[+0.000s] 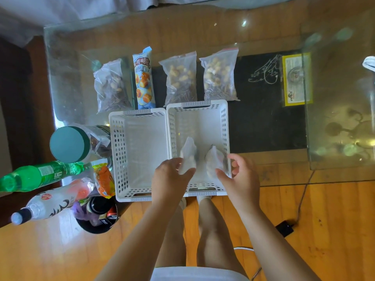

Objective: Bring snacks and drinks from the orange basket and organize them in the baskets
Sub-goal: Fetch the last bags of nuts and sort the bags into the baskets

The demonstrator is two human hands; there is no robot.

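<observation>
Two white perforated baskets stand side by side, touching, at the near edge of a glass table (334,138). The left basket (121,155) holds nothing visible. Both hands are over the near end of the right basket (224,126).

The left hand (172,177) pinches the lower end of a small clear packet (188,154) between thumb and fingertips; the remaining fingers are curled. The packet stands upright inside the right basket. The right hand (240,177) grips a second clear packet (214,161) at its right side, thumb in front, fingers partly curled over the basket's right wall. The two packets stand just beside each other, apart by a narrow gap. Their contents cannot be made out.

Beyond the baskets, four snack bags lie in a row on the glass: a clear nut bag (110,86), a blue printed bread bag (144,80), and two more clear nut bags (180,78) (220,76).

Left of the baskets are a teal-lidded jar (70,145), a green bottle (38,176), a white bottle (48,203) and an orange snack packet (104,179), crowded together.
</observation>
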